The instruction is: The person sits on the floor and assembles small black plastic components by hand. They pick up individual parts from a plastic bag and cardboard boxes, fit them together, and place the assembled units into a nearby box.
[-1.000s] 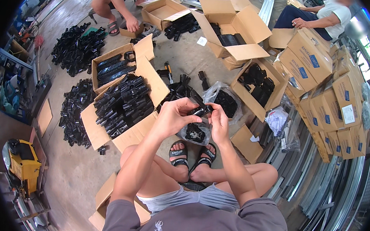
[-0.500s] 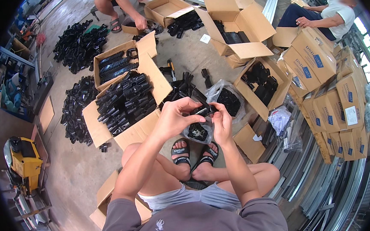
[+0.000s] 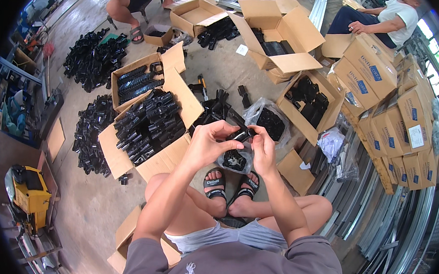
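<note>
Between my two hands is a glossy black tubular plastic part [image 3: 240, 134], held above a small clear bag [image 3: 234, 161] of black pieces near my feet. My left hand [image 3: 213, 141] grips its left side, thumb along the underside. The fingers of my right hand [image 3: 262, 147] are closed around its right end, where a dark round opening shows. Whether a smaller piece is pinched there is hidden. Just beyond my hands lie loose black parts [image 3: 216, 106] and a larger clear bag [image 3: 273, 121] of small black pieces.
At left, an open carton [image 3: 149, 127] is heaped with black parts, beside piles [image 3: 95, 133] on the floor. Another open carton [image 3: 311, 105] stands at right. Stacked cartons [image 3: 408, 130] and metal profiles [image 3: 367, 213] line the right side. Two people sit at the far side.
My hands stay together on the black part, which has turned slightly so its round end shows more. The person at far left has drawn their arm back from a small box.
</note>
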The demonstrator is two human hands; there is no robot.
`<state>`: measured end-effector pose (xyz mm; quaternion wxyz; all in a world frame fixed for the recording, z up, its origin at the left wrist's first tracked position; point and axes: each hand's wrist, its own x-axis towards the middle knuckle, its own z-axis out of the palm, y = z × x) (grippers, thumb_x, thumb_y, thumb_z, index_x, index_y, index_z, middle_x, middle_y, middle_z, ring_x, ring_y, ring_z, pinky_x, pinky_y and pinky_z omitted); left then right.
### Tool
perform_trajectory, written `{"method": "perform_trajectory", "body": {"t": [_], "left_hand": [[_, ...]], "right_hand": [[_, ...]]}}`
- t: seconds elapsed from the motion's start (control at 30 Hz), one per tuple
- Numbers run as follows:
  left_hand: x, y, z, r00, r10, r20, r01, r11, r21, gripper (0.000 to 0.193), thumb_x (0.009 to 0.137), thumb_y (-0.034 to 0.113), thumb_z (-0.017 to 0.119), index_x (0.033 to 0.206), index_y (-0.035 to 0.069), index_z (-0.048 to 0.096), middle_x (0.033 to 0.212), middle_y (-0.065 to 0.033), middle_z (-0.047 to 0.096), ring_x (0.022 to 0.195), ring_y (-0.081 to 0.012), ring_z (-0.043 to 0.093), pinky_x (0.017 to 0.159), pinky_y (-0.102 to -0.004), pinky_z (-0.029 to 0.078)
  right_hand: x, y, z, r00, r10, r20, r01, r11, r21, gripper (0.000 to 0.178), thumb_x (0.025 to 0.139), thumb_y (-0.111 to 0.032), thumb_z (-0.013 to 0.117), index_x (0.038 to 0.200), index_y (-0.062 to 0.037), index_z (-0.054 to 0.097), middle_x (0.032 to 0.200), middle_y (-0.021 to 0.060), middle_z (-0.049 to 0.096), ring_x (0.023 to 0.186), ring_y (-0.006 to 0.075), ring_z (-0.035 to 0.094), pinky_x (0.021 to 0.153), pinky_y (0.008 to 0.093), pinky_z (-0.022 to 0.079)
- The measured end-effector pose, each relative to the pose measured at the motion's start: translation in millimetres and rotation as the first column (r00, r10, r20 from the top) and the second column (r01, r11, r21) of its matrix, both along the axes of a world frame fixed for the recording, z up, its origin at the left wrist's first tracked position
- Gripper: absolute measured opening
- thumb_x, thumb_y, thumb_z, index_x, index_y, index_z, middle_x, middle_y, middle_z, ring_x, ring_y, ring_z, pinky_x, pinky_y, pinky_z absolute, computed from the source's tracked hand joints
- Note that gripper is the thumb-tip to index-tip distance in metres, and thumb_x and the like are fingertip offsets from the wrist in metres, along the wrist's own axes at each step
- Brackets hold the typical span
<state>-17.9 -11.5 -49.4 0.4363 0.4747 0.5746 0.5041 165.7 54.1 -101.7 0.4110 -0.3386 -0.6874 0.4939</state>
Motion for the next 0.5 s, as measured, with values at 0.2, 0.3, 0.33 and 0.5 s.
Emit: {"method": "perform_trajectory", "body": {"t": [0.2,0.3,0.33,0.5], "left_hand": [[5,4,-22,0.972,-0.001,0.235,-0.002,1.0,0.012,0.03,0.08,-0.003,0.081,0.105,-0.001,0.065,0.102,-0.007,0.073,0.096,-0.0099,0.066,0.087,-0.0276,0.055],[8,7,-23,0.935,0.02,0.354,-0.029,0.999,0.021,0.029,0.081,-0.004,0.08,0.106,-0.001,0.065,0.102,-0.0077,0.073,0.094,-0.0098,0.066,0.086,-0.0274,0.055],[9,7,-25,0.928,0.04,0.369,-0.051,0.999,0.018,0.028,0.083,-0.005,0.078,0.107,-0.001,0.065,0.102,-0.0088,0.073,0.092,-0.0102,0.067,0.085,-0.0272,0.055],[9,7,-25,0.895,0.075,0.439,-0.076,0.997,-0.016,0.027,0.083,-0.006,0.076,0.107,-0.001,0.064,0.1,-0.0105,0.073,0.09,-0.0111,0.068,0.082,-0.0266,0.056]], "right_hand": [[-4,-3,26,0.983,-0.103,0.152,0.095,0.994,0.061,0.034,0.105,-0.03,0.052,0.109,0.0014,0.064,0.095,0.0162,0.068,0.087,0.0275,0.066,0.078,0.0347,0.05],[-6,-1,35,0.972,-0.127,0.196,0.108,0.989,0.105,0.031,0.104,-0.027,0.054,0.107,0.0017,0.064,0.094,0.018,0.067,0.085,0.033,0.067,0.076,0.0374,0.05],[-7,1,36,0.973,-0.124,0.196,0.102,0.987,0.121,0.031,0.103,-0.027,0.054,0.106,0.0017,0.064,0.094,0.0183,0.067,0.085,0.0338,0.067,0.076,0.038,0.051],[-11,1,47,0.957,-0.147,0.249,0.107,0.98,0.168,0.03,0.102,-0.026,0.055,0.104,0.0018,0.064,0.095,0.0207,0.068,0.087,0.0391,0.066,0.075,0.0423,0.051]]}}
